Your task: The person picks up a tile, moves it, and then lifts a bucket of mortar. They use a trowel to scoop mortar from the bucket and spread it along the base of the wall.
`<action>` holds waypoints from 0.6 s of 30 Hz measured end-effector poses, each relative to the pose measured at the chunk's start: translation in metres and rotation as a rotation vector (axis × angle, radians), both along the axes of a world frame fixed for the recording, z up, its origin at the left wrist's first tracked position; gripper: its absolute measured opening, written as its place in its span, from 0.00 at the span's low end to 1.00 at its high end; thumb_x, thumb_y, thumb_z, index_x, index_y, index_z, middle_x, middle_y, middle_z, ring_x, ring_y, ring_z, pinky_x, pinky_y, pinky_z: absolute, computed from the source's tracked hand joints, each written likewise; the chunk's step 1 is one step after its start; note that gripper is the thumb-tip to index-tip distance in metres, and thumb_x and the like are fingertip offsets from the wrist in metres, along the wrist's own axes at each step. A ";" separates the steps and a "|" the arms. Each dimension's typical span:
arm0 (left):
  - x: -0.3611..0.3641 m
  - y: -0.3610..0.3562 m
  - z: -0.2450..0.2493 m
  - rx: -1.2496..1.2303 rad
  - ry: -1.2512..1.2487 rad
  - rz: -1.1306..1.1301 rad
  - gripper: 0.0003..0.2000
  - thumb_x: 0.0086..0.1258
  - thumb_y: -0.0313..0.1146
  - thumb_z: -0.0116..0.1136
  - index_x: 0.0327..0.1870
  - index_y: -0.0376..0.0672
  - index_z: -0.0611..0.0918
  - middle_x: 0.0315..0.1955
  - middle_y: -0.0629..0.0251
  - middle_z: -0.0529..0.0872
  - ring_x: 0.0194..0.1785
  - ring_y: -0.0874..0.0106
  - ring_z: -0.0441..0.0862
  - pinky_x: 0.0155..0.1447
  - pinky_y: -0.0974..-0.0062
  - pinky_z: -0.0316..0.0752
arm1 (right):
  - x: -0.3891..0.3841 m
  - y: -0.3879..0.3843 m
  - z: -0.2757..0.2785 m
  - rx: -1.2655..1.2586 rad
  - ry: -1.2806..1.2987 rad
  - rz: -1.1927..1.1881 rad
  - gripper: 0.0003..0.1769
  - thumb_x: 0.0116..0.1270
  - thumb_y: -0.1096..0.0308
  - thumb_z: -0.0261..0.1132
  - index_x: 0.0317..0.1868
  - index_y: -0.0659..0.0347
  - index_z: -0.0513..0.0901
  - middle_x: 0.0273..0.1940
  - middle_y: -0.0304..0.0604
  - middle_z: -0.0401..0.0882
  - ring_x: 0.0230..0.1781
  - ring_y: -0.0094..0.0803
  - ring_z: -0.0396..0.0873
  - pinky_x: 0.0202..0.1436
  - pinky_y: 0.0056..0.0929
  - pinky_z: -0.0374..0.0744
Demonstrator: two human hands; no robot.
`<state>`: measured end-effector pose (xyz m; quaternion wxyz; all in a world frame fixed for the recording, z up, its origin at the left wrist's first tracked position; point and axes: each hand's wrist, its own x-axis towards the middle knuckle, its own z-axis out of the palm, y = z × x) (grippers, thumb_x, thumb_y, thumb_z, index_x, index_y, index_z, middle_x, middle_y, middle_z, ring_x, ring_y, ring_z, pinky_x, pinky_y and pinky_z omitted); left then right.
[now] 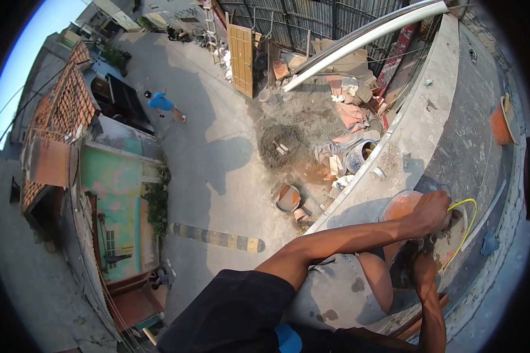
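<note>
A sunlit street (194, 159) is stretching out below, with a striped speed bump (218, 236) lying across part of it and a person in a blue shirt (162, 103) appearing farther off. Tiled-roof houses are lining its left side. At the foot of the work area, a heap of dark sand (282, 138) is sitting near a round pan (287, 199), and a wooden door (241, 60) is standing upright behind them. A long white pipe (365, 46) is sloping above the rubble.

A raised concrete ledge (421, 115) is running down the right side, and the worker is bending over it, bare knee and grey shorts showing. The left hand (433, 212) is closing in a fist on a yellow cord (474, 213), which is looping outward over the ledge and curving back toward the right hand (425, 270). That hand is sitting just below the left one, beside a dark object (403, 265); its fingers are partly hidden, so whether it is gripping anything cannot be told. A reddish round basin (397, 206) is showing partly behind the left forearm, and an orange bowl (501, 127) is resting farther along the ledge.
</note>
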<state>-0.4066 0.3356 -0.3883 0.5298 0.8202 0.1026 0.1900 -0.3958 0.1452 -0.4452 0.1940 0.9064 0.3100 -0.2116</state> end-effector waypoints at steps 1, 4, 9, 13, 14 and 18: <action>0.003 0.004 -0.007 0.013 -0.013 0.002 0.08 0.54 0.31 0.54 0.26 0.33 0.79 0.29 0.47 0.78 0.37 0.49 0.77 0.41 0.56 0.73 | 0.004 0.006 0.003 0.013 -0.013 0.002 0.21 0.66 0.57 0.49 0.31 0.65 0.81 0.28 0.59 0.80 0.32 0.54 0.81 0.39 0.46 0.79; 0.005 0.007 -0.016 -0.069 0.088 0.022 0.08 0.53 0.31 0.55 0.26 0.34 0.80 0.28 0.47 0.79 0.36 0.49 0.78 0.42 0.56 0.73 | 0.001 0.014 0.032 -0.046 0.090 0.008 0.17 0.61 0.59 0.57 0.35 0.67 0.81 0.30 0.61 0.80 0.33 0.54 0.80 0.38 0.46 0.78; -0.007 0.019 -0.006 -0.033 0.134 0.059 0.10 0.58 0.35 0.55 0.29 0.36 0.81 0.29 0.45 0.80 0.37 0.47 0.79 0.44 0.56 0.74 | 0.010 0.022 0.082 0.158 0.087 0.031 0.21 0.51 0.60 0.68 0.42 0.65 0.79 0.40 0.56 0.80 0.42 0.52 0.78 0.42 0.45 0.74; -0.006 0.053 -0.010 0.008 0.160 0.049 0.15 0.61 0.38 0.53 0.38 0.34 0.83 0.24 0.45 0.82 0.33 0.54 0.83 0.40 0.63 0.75 | 0.008 0.017 0.081 0.132 -0.179 0.145 0.12 0.59 0.63 0.59 0.36 0.64 0.77 0.34 0.53 0.77 0.37 0.43 0.80 0.38 0.37 0.76; -0.009 0.061 -0.013 -0.003 0.157 0.041 0.15 0.61 0.39 0.54 0.40 0.35 0.83 0.23 0.47 0.83 0.31 0.58 0.83 0.40 0.66 0.74 | 0.006 0.020 0.080 0.204 -0.182 0.090 0.12 0.60 0.62 0.58 0.34 0.64 0.77 0.32 0.55 0.77 0.28 0.44 0.81 0.30 0.37 0.77; -0.011 0.077 -0.012 0.020 0.276 0.089 0.14 0.60 0.37 0.55 0.38 0.34 0.84 0.23 0.48 0.83 0.29 0.59 0.82 0.38 0.68 0.74 | 0.021 0.021 0.050 0.334 -0.211 0.137 0.14 0.62 0.61 0.57 0.30 0.66 0.75 0.21 0.52 0.76 0.23 0.47 0.78 0.29 0.41 0.76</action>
